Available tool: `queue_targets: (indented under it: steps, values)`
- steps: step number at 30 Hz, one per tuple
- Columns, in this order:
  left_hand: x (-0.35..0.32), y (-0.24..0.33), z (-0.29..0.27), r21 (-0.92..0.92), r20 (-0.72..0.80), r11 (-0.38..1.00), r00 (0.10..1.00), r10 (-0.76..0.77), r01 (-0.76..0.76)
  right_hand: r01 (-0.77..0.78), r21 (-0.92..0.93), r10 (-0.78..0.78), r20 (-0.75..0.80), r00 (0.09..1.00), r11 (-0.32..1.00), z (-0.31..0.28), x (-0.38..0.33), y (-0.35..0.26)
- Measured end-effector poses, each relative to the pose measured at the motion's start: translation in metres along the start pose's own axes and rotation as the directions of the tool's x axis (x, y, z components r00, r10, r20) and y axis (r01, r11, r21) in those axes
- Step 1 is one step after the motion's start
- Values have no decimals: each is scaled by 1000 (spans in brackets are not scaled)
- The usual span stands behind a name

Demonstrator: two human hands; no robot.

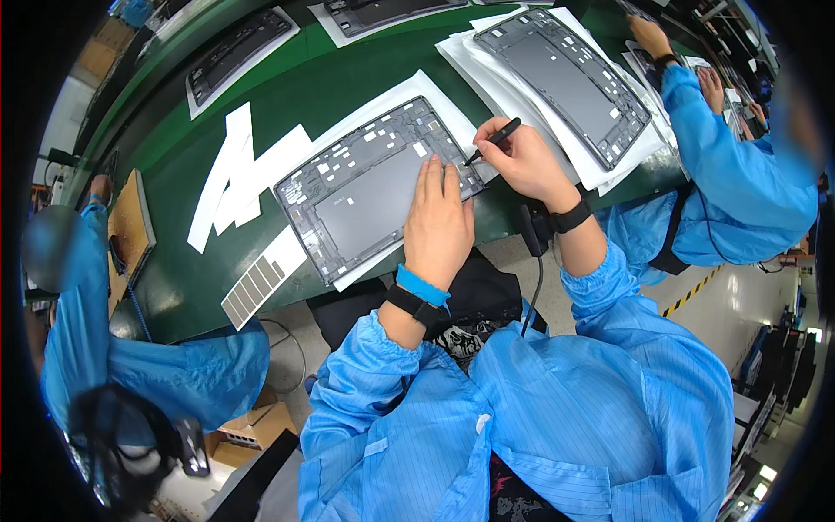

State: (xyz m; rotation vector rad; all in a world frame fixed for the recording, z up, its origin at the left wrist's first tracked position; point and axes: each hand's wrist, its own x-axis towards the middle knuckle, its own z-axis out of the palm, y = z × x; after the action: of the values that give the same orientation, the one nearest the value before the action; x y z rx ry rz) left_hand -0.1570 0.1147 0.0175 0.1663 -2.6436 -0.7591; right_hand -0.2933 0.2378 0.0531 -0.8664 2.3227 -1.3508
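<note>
Dark grey rectangular tablet housing (pixel 370 209) is on white paper (pixel 416 85) on the green desk (pixel 178 291). Probably light, stiff, scratch-prone; grab the rims. Left hand (pixel 439 228) flat on it, fingers slightly apart; right hand (pixel 527 163) pinching a slim black pen-like tool (pixel 504 131).

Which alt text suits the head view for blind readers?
A person's left hand rests on a dark tablet housing while the right hand holds a black pen-like tool near its edge; white strips lie on the green table.

A dark grey rectangular housing (pixel 370 209) lies slantwise on white paper (pixel 383 109). A slim black pen-shaped tool (pixel 504 132) tilts tip-down at its right end.
</note>
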Motion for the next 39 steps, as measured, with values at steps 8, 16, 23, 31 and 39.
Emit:
queue_targets:
  steps: [8, 16, 23, 31, 39]
  values:
    - [3, 12, 10, 184, -16, 983, 1000, -10, 13, 42, 16, -41, -60, 997, 999, 4, -1, 11]
    - [10, 29, 17, 472, 7, 881, 998, -57, 46, 8, 198, 73, -401, 913, 980, 8, -9, 2]
    - [-12, 5, -33, 248, -271, 958, 960, -71, 141, 183, -22, -181, -292, 939, 983, 33, -26, 8]
    - [-45, -76, -93, 347, -307, 574, 668, -678, 742, 317, -364, -409, -212, 888, 876, 38, -32, 8]
    - [-32, -97, -102, 177, -204, 606, 632, -748, 775, 315, -425, -446, -254, 858, 848, 39, -37, 8]
